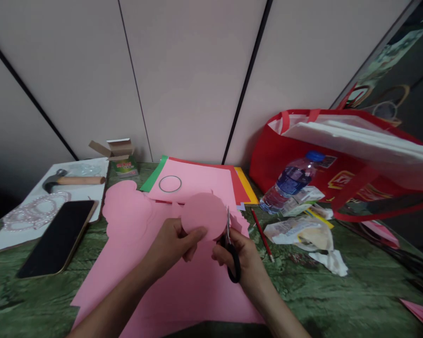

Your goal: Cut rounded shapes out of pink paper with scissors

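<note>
A round piece of pink paper (205, 213) is pinched at its lower left between the thumb and fingers of my left hand (178, 241). My right hand (241, 256) grips a pair of scissors (233, 263) by the black handles. The blades point up along the right edge of the round piece; whether they are apart is hard to make out. Below both hands lie large pink sheets (193, 291). A stack of scalloped pink cut-outs (125, 211) rests on them at the left, and small pink scraps lie just right of the blades.
Behind are coloured sheets (204, 178) with a thin ring (170, 183) on top. On the left lie a phone (58, 237), a hammer (77, 180), beads (38, 209) and an opened box (125, 164). To the right are a pencil (262, 234), a bottle (289, 183), plastic wrapping (299, 232) and a red bag (268, 150).
</note>
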Demonstrator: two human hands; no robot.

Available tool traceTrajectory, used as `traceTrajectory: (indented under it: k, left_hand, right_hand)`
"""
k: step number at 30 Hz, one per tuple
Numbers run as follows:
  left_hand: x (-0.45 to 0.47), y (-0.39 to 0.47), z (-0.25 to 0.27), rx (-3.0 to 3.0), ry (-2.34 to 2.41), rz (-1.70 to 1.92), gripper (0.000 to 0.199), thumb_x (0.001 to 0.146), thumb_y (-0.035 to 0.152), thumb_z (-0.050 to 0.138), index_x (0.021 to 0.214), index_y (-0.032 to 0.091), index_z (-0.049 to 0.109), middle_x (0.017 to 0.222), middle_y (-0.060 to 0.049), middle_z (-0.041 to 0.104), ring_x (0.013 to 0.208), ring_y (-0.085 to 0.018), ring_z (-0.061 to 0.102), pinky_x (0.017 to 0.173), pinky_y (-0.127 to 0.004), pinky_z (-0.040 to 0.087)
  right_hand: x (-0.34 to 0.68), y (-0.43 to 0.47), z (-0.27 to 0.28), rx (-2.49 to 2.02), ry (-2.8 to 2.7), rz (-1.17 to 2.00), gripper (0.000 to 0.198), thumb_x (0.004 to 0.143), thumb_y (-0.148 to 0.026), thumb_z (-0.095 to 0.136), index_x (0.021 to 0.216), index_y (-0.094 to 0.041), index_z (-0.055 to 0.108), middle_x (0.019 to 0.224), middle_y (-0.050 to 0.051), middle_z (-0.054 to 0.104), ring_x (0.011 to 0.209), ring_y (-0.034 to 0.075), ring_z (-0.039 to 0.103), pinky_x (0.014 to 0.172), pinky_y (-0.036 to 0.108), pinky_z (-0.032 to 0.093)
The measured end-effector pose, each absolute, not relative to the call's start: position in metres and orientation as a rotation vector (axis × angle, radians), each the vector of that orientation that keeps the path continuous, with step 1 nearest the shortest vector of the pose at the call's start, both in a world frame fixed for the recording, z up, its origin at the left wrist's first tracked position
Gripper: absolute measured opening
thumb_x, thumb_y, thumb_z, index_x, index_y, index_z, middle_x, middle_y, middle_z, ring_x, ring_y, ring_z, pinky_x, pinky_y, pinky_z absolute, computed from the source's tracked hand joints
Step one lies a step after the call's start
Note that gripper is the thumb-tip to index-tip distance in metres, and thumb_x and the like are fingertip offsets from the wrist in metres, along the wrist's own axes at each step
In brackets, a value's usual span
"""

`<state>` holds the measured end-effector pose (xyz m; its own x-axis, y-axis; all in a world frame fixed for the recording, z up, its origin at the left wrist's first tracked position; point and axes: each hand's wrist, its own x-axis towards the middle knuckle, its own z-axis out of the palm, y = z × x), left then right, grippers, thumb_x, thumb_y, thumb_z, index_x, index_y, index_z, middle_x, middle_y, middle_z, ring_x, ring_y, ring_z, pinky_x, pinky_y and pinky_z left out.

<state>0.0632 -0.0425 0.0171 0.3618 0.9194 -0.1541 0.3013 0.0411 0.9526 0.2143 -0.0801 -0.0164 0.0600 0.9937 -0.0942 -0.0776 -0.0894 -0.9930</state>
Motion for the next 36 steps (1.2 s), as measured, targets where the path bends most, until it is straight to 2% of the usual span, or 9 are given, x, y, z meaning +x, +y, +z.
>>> traceTrajectory:
  k: [13,17,22,27,31,36]
  left_hand:
    - [0.061,-0.042,0.015,1.499,1.169,0.684,0.048,0.078,0.036,0.053,0.034,0.017,0.045,0.031,0.004,0.042,0.034,-0.007,0.038,0.043,-0.021,0.032]
    - [0.061,-0.042,0.016,1.482,1.180,0.707,0.050,0.079,0.038,0.051,0.033,0.018,0.045,0.031,0.004,0.041,0.035,-0.007,0.038,0.043,-0.022,0.031]
    - [0.061,-0.037,0.013,1.353,1.185,0.834,0.048,0.079,0.038,0.053,0.036,0.017,0.046,0.033,0.003,0.043,0.036,-0.008,0.039,0.045,-0.022,0.031]
    - [0.052,-0.021,-0.001,0.947,1.167,1.133,0.032,0.070,0.033,0.064,0.048,0.013,0.055,0.043,0.003,0.050,0.034,-0.006,0.040,0.040,-0.022,0.029]
    - [0.037,-0.005,-0.010,0.785,1.193,1.288,0.017,0.065,0.025,0.065,0.060,0.012,0.056,0.056,0.003,0.056,0.034,-0.005,0.041,0.036,-0.021,0.029]
    - [0.019,0.013,-0.015,0.642,1.209,1.448,0.009,0.070,0.020,0.058,0.065,0.015,0.053,0.062,0.001,0.058,0.041,-0.005,0.049,0.045,-0.020,0.042]
  right_hand:
    - [0.212,-0.078,-0.018,-1.300,-0.985,1.260,0.026,0.056,-0.036,0.073,0.062,-0.018,0.054,0.036,-0.008,0.045,0.034,0.009,0.043,0.039,0.023,0.038]
    - [0.213,-0.078,-0.019,-1.242,-0.954,1.278,0.025,0.057,-0.034,0.072,0.064,-0.018,0.054,0.037,-0.009,0.045,0.035,0.009,0.045,0.042,0.024,0.042]
    - [0.214,-0.078,-0.020,-1.252,-0.929,1.267,0.024,0.057,-0.033,0.072,0.064,-0.018,0.055,0.039,-0.008,0.048,0.036,0.010,0.048,0.041,0.023,0.041]
    - [0.213,-0.079,-0.020,-1.241,-0.919,1.281,0.022,0.057,-0.031,0.071,0.064,-0.018,0.055,0.036,-0.009,0.046,0.034,0.009,0.046,0.042,0.024,0.044]
    - [0.211,-0.079,-0.020,-1.248,-0.912,1.299,0.020,0.056,-0.028,0.071,0.064,-0.018,0.055,0.037,-0.010,0.047,0.035,0.008,0.047,0.046,0.025,0.046]
    - [0.211,-0.080,-0.017,-1.197,-0.895,1.273,0.019,0.058,-0.026,0.069,0.065,-0.018,0.055,0.038,-0.010,0.047,0.036,0.008,0.047,0.047,0.026,0.047]
